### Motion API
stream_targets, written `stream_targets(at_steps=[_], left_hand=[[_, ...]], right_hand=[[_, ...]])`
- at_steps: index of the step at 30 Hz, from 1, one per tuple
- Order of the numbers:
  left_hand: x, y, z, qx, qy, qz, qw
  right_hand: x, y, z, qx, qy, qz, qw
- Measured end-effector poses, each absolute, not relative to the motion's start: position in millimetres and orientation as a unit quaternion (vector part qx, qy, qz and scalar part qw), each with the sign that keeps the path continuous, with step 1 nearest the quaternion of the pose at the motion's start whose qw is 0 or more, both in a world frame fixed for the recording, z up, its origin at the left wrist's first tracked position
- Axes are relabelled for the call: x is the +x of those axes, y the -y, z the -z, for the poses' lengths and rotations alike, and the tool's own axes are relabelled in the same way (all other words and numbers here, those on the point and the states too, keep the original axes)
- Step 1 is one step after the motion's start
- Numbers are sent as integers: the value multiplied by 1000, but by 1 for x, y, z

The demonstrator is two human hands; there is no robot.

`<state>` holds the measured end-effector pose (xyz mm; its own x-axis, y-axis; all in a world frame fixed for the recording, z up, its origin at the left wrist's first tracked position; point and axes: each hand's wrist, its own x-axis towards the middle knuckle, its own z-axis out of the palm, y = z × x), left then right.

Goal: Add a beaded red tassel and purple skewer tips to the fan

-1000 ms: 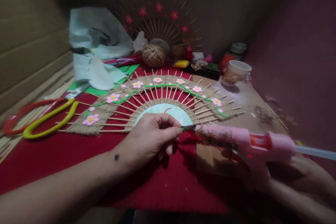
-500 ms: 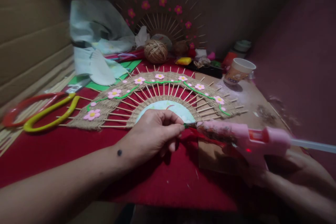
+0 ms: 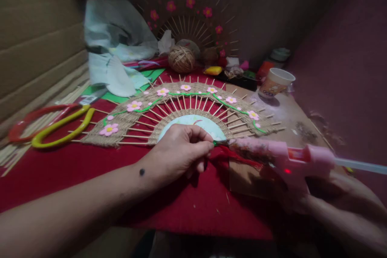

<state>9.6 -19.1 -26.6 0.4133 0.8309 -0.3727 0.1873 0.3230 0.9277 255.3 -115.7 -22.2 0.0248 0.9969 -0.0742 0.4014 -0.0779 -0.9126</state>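
In the head view, the left hand [image 3: 187, 149] pinches a small green piece [image 3: 215, 143] against the tip of the pink glue gun [image 3: 263, 149], which the right hand [image 3: 338, 197] grips. Behind them on the desk lies the woven fan [image 3: 139, 109], tan with pink flowers and green trim; it looks light, springy and fragile, best lifted by its woven bands rather than its thin sticks.

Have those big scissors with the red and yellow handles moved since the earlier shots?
No. Judged against the woven fan, the scissors lie at its left end just as before; only the view shifted.
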Motion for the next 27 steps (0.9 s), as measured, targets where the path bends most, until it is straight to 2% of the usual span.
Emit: stream_targets(at_steps=[3, 8, 15, 20, 27], left_hand=[[10, 19, 26, 531, -480, -240, 655], [11, 18, 25, 530, -484, -240, 654], [10, 18, 25, 537, -483, -237, 650], [10, 18, 25, 536, -486, -234, 649], [11, 19, 24, 535, -491, -233, 646]], right_hand=[[263, 118, 28, -593, 578, -441, 347], [263, 119, 28, -587, 588, -435, 347], [241, 121, 16, -626, 504, -443, 397], [240, 121, 15, -617, 491, -479, 386], [233, 123, 11, -636, 438, -478, 419]])
